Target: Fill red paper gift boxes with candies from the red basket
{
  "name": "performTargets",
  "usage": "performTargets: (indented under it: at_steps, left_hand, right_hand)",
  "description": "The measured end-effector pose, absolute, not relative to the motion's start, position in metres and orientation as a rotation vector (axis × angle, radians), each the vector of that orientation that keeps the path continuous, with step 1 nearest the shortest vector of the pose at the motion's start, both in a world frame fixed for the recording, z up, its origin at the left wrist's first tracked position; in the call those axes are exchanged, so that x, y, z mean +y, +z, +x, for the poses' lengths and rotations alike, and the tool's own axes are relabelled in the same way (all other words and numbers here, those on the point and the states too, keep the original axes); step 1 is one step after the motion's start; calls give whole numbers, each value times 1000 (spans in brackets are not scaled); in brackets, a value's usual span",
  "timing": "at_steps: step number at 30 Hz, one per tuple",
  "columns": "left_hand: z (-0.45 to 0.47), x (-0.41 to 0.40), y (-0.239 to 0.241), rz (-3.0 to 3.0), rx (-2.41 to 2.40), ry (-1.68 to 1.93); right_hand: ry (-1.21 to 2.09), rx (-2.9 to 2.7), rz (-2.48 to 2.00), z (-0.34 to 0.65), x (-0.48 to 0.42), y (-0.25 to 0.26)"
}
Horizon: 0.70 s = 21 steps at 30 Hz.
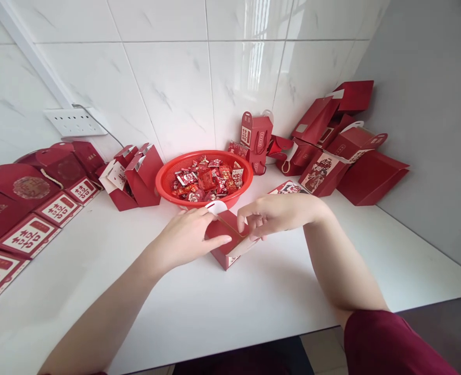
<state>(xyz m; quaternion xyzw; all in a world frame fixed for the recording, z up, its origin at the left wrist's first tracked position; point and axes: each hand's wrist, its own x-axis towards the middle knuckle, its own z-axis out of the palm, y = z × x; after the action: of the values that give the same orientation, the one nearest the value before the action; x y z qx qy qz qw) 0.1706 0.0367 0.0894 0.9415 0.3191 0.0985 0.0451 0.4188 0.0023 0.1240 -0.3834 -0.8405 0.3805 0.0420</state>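
A red paper gift box (234, 240) lies on its side on the white table, a pale rounded flap at its far end. My left hand (186, 234) grips the box's left side, fingers over the far edge and thumb stretched across the top. Above the right part of the box is my right hand (279, 214), bent down at the wrist with curled fingers. Its fingertips close on a thin gold cord (228, 225) that runs over the box. The exact pinch is partly hidden by the fingers.
Behind the box stands a red plastic basket (164, 179) of wrapped sweets. Red boxes (31, 232) line the left side, with open boxes (142, 177) beside the basket. More boxes (324, 169) pile up at right, against a grey panel (429, 130). A printed card (289, 187) lies behind my right hand.
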Motion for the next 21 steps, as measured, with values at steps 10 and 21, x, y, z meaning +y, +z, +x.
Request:
performTargets:
  at_steps: [10,21]
  left_hand:
    - [183,30,70,2891,1048,178]
    - [172,36,75,2745,838,98]
  right_hand:
    - [699,-2818,-1547,370,1,97]
    - [478,-2877,-1250,344,-5,86]
